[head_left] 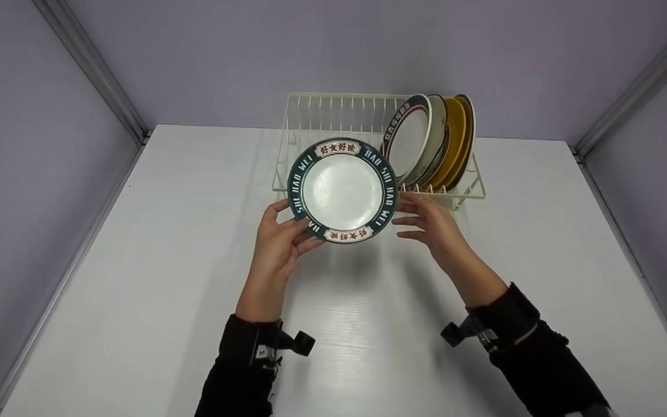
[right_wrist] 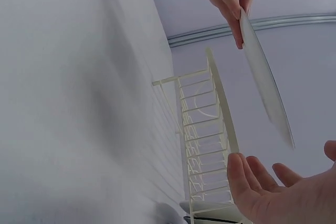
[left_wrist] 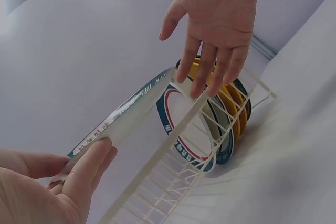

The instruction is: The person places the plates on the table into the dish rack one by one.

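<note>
A white plate with a dark green lettered rim [head_left: 342, 191] is held up, face toward me, just in front of a cream wire dish rack [head_left: 322, 116]. My left hand [head_left: 299, 229] pinches its lower left rim between thumb and fingers; the left wrist view shows that hand [left_wrist: 63, 182] on the plate's edge [left_wrist: 131, 109]. My right hand [head_left: 409, 217] is spread open beside the plate's right rim, and I cannot tell whether it touches. In the right wrist view the right hand [right_wrist: 278, 198] sits below the plate [right_wrist: 265, 87], apart from it.
Several plates [head_left: 426, 139], white, dark-rimmed and yellow, stand on edge at the right end of the rack; the rack's left slots hold nothing. The rack stands at the back of a white table [head_left: 165, 260] enclosed by lilac walls.
</note>
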